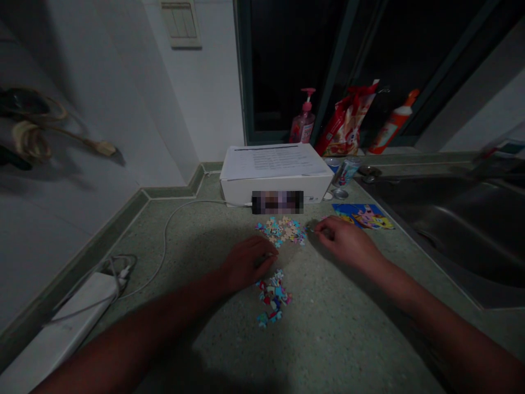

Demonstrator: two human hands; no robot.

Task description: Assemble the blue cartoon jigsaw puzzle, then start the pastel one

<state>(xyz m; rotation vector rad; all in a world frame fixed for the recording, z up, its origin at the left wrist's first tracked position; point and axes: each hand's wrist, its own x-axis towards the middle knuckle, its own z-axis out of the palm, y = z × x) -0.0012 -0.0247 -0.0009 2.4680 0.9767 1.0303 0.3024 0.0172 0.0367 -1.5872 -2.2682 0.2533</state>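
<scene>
Small jigsaw puzzle pieces lie on the counter in two groups. The far pile (283, 230) mixes tan backs with coloured faces, and the near cluster (274, 298) is mostly blue, white and red. Between them is my left hand (250, 260), its fingers curled and thumb pressed in, with a tiny pale edge at the tips that I cannot name. My right hand (348, 239) is pinched at the right end of the far pile. Something small and greyish at its fingertips is too blurred to identify. Just beyond that hand lies a colourful cartoon picture card (371, 216).
A white box (276, 164) with a paper sheet stands behind the pieces; a cabled, pixelated device leans against it. Cans (346, 172) are beside the box, with bottles and a red bag on the sill. A sink (451, 219) borders the right, a white power strip (69, 323) the left.
</scene>
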